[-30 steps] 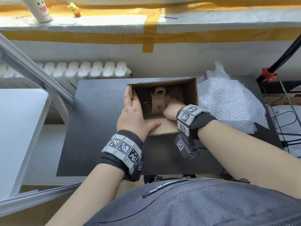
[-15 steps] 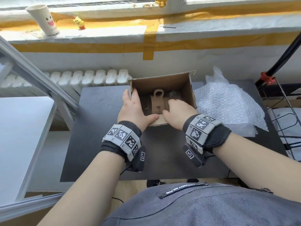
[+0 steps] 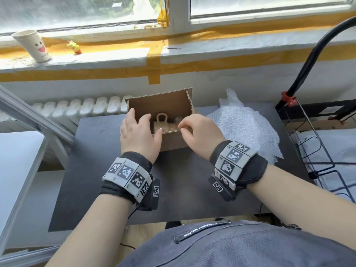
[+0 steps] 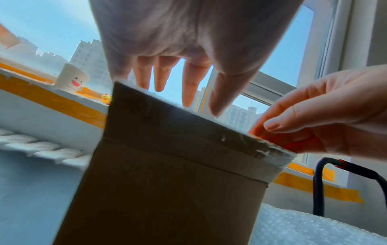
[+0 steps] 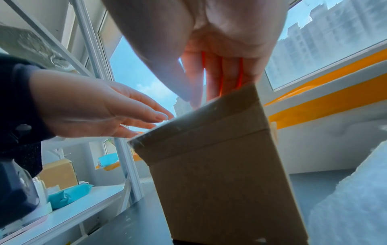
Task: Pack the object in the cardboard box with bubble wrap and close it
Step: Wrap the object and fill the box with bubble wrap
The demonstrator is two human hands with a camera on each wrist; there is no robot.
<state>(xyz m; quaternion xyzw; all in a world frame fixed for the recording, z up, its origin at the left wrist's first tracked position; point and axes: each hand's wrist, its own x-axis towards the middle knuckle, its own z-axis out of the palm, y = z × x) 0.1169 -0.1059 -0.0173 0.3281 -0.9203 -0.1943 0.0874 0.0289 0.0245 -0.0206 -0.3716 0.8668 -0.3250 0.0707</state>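
The open cardboard box (image 3: pixel 161 105) stands on the black table, its far flap upright. A beige mug (image 3: pixel 163 125) lies inside, handle up, with a greyish wad beside it. My left hand (image 3: pixel 137 132) hovers at the box's near left corner, fingers straight over the opening and thumb at the near flap (image 3: pixel 171 140). In the left wrist view those fingers (image 4: pixel 188 86) stretch above the flap edge. My right hand (image 3: pixel 196 132) pinches the near flap's edge between thumb and fingers (image 4: pixel 278 126). A bubble wrap sheet (image 3: pixel 244 128) lies just right of the box.
The black table (image 3: pixel 192 189) has bare surface in front of the box. A wire rack (image 3: pixel 317 151) and a black pole with a red clamp (image 3: pixel 288 97) stand at the right. A radiator (image 3: pixel 77 106), windowsill cup (image 3: pixel 32 46) and white shelf (image 3: pixel 17 160) lie behind and left.
My right hand came out of the box and took hold of the near flap's edge, which now stands raised. My left hand slid from the left wall toward the near corner.
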